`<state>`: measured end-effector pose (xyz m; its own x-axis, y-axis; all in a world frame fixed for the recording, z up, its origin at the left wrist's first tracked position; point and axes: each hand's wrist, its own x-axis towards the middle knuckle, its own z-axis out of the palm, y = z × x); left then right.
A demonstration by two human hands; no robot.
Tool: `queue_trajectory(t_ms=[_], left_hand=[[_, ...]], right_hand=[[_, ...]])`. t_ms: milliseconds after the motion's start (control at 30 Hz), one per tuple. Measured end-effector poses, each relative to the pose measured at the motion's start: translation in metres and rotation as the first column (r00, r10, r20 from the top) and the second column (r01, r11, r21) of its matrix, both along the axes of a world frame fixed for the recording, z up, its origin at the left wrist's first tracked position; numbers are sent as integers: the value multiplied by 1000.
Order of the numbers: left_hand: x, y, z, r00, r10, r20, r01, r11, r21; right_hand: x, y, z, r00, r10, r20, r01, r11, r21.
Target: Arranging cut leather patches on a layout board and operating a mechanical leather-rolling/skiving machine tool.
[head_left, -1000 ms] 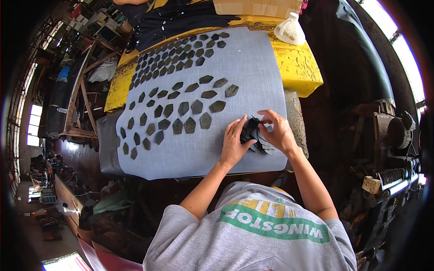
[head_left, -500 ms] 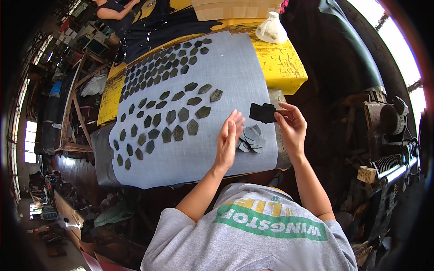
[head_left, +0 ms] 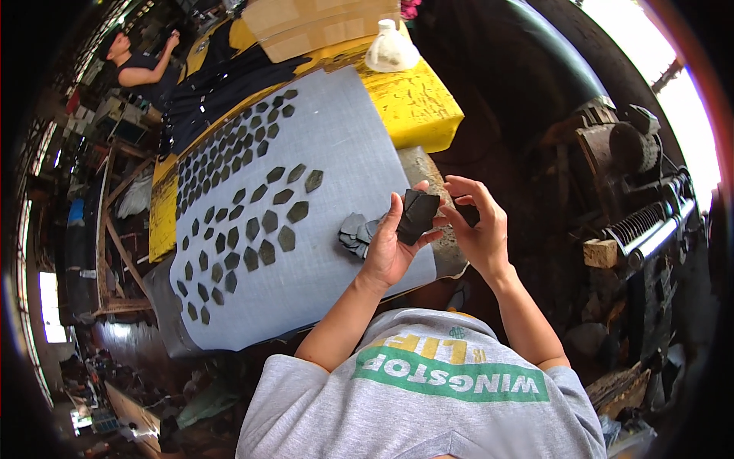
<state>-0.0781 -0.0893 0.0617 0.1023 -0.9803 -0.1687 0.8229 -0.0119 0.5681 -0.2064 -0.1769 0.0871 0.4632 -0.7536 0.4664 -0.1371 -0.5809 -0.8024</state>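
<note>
My left hand (head_left: 386, 252) holds a small stack of dark, flat cut pieces (head_left: 419, 214) above the right edge of a grey-blue sheet (head_left: 359, 122). Just beside the stack, my right hand (head_left: 482, 233) has its fingers curved and apart, with no piece held between them. A loose pile of grey pieces (head_left: 353, 233) lies on the sheet, partly behind my left hand. Many dark five-sided pieces (head_left: 270, 220) are spread out singly in two groups on the sheet's left and middle part.
The yellow work table (head_left: 413, 107) carries dark fabric (head_left: 206, 107), a cardboard box (head_left: 313, 23) and a white plastic container (head_left: 391, 53). A co-worker (head_left: 141, 73) stands at the far left. A stone-like slab (head_left: 434, 191), dark rolled material (head_left: 505, 53) and metal machinery (head_left: 642, 229) are at the right.
The dark stack, lifted off the pile by my right hand, is now in my left hand, whose fingers have closed round it; my right fingers have released it. The view has turned, revealing the co-worker.
</note>
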Motion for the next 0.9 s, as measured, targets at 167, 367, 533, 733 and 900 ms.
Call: queue_trajectory(t_ms=[167, 367, 533, 733, 900], left_hand=[[-16, -9, 9, 971, -17, 238, 7, 999, 43], [-35, -27, 12, 973, -50, 225, 40, 998, 48], [-59, -45, 11, 992, -71, 101, 48, 976, 214], [-81, -72, 3, 995, -68, -67, 85, 954, 287], [-101, -95, 2, 983, -163, -79, 172, 977, 128]], right_hand=[[-20, -3, 8, 999, 27, 24, -30, 991, 131], [-45, 2, 16, 997, 2, 74, -7, 997, 77], [-72, 10, 18, 995, -95, 43, 96, 995, -4], [-132, 16, 25, 945, -291, 150, 283, 956, 73], [-213, 17, 44, 835, -398, 381, 362, 917, 166]])
